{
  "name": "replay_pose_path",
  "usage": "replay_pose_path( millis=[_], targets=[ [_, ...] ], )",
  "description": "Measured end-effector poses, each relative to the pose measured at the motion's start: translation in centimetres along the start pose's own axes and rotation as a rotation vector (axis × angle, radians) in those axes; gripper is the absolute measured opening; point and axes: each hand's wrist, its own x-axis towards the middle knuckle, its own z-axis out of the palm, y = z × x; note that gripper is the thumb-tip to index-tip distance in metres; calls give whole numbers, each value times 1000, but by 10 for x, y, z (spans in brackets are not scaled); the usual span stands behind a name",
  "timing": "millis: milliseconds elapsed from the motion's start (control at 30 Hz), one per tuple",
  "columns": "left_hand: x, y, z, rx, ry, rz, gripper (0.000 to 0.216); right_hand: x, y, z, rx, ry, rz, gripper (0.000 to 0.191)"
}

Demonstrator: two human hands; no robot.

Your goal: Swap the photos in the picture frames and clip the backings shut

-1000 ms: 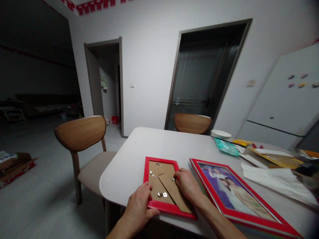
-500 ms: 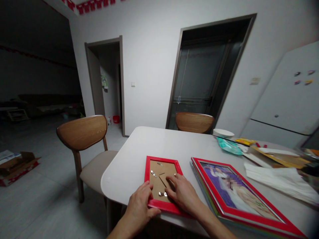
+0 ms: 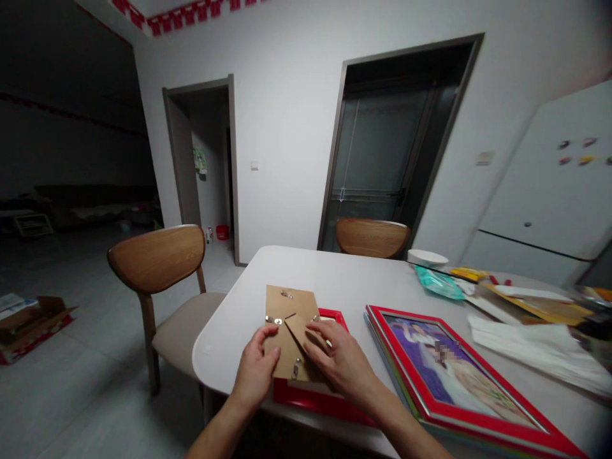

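A brown backing board [image 3: 282, 349] with metal clips is held up between my two hands, over a small red picture frame [image 3: 310, 400]. My left hand [image 3: 255, 366] grips the board's left edge, thumb on its face. At the right side, my right hand [image 3: 340, 357] has its fingers on the board, near a slanted flap cut in it. Most of the red frame is hidden under the board and my right hand. To the right lies a stack topped by a larger red picture frame [image 3: 430, 408] with a photo in it.
On the white table [image 3: 335, 271] stand a white bowl [image 3: 427, 257] and a teal packet [image 3: 438, 282] at the back right. White paper [image 3: 535, 347] and a brown envelope [image 3: 535, 306] lie at the right. Wooden chairs [image 3: 157, 258] stand at the left and far sides.
The backing board has come up out of the small red frame and shifted left and away from me. Both hands now hold it, where before they rested on the frame.
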Motion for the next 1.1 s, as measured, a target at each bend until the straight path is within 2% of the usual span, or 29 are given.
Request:
replay_pose_path(
  millis=[67,233,367,533,600,700,767,833,900,967,1033,1100],
  targets=[
    [2,-2,-16,-58,14,-64,32,-4,14,3,-36,12,51,37],
    [1,-6,-63,-71,32,-176,39,-20,61,11,-298,-22,198,39],
    [5,-9,-85,267,42,-142,37,-24,70,14,-374,-60,277,42],
    [10,-13,-93,567,142,-33,38,-16,70,10,-324,-31,356,48],
    [9,-14,-86,640,186,13,41,-14,69,5,-172,6,400,51],
    [2,-10,-59,713,188,103,42,-15,58,-5,321,-6,521,57],
    [-6,-4,-30,720,94,171,43,-16,44,-15,685,-16,596,62],
    [-15,6,1,691,-68,228,51,-16,28,-25,926,15,628,67],
    [-22,15,29,682,-187,299,54,-15,13,-33,1042,51,609,70],
    [-24,23,49,693,-193,358,52,-15,4,-38,1084,58,580,72],
    [-24,29,59,719,-213,444,47,-15,1,-40,1087,41,564,70],
    [-22,33,60,737,-248,536,43,-15,5,-39,1056,28,541,69]
  ],
)
